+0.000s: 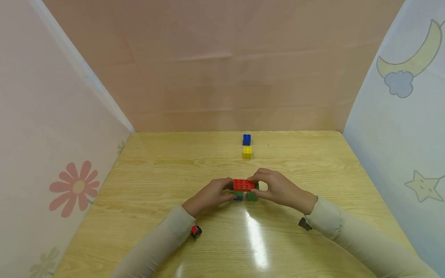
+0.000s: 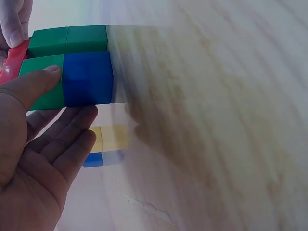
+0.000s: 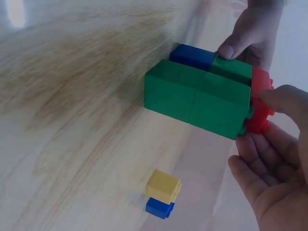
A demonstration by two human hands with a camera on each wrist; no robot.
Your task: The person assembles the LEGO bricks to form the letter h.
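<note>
Two stacks of toy building bricks stand side by side at the middle of the table. The left one has a green brick (image 2: 52, 94) over a blue brick (image 2: 88, 79); the right one has two green bricks (image 3: 219, 103). A long red brick (image 1: 242, 185) lies across the top, with some studs of the right stack showing past it in the right wrist view. My left hand (image 1: 211, 196) grips the left stack's upper green brick, thumb on its near face and fingers behind. My right hand (image 1: 279, 190) pinches the red brick at its right end.
Behind the stacks, a small yellow brick (image 1: 247, 153) and a small blue brick (image 1: 247, 139) stand in line. Printed cloth walls (image 1: 389, 146) border the wooden table (image 1: 156, 166) at both sides, with a plain backdrop (image 1: 215, 85) behind.
</note>
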